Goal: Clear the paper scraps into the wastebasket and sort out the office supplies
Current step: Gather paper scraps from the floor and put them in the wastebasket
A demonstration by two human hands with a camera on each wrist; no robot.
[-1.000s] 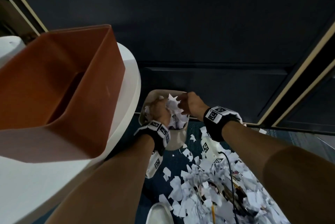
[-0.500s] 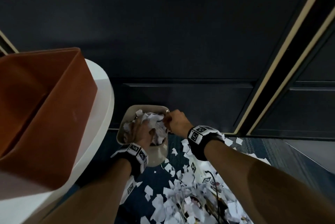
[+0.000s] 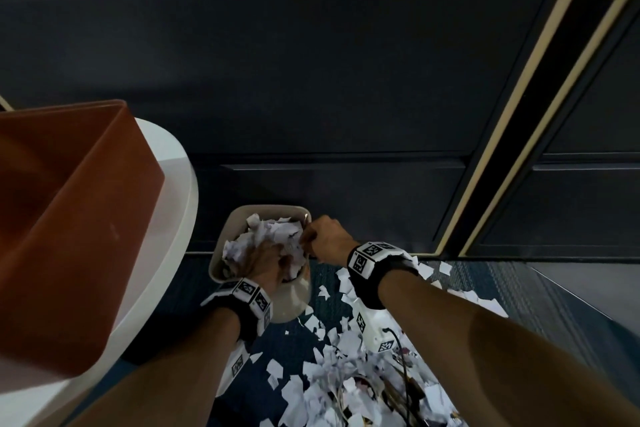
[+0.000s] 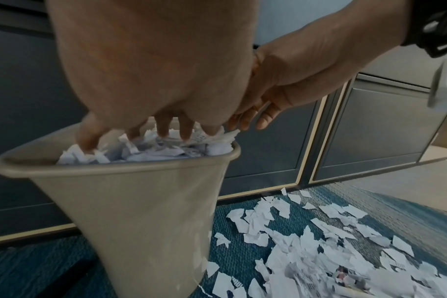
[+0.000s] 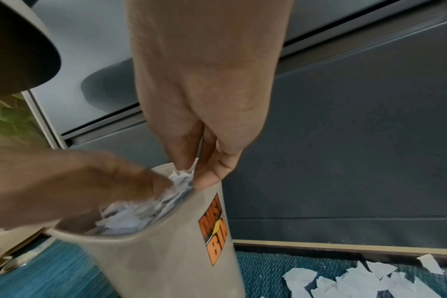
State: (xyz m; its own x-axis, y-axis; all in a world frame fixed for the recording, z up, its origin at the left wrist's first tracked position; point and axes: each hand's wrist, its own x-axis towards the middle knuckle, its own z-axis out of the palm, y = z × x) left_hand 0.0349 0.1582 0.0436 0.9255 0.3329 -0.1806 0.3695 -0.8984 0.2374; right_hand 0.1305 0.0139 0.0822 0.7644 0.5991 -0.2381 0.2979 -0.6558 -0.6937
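The beige wastebasket (image 3: 239, 219) stands on the blue carpet against the dark cabinets, filled to the rim with white paper scraps (image 3: 273, 229). My left hand (image 3: 266, 255) is inside its mouth, with spread fingers pressing down on the scraps (image 4: 153, 151). My right hand (image 3: 311, 234) hovers at the basket's right rim. In the right wrist view its thumb and fingers (image 5: 191, 167) pinch a small white scrap just above the rim. The basket wall (image 5: 166, 262) carries an orange label.
Many loose scraps (image 3: 346, 350) cover the carpet to the right of the basket, with a dark cable and small supplies (image 3: 398, 388) mixed in. At left a round white table (image 3: 173, 219) holds an orange-brown bin (image 3: 86, 219). Dark cabinet doors (image 3: 346, 184) stand behind the basket.
My left hand has sunk deeper into the basket, pushing the scraps down. My right hand has shifted from the heap to the right rim. The head view has shifted.
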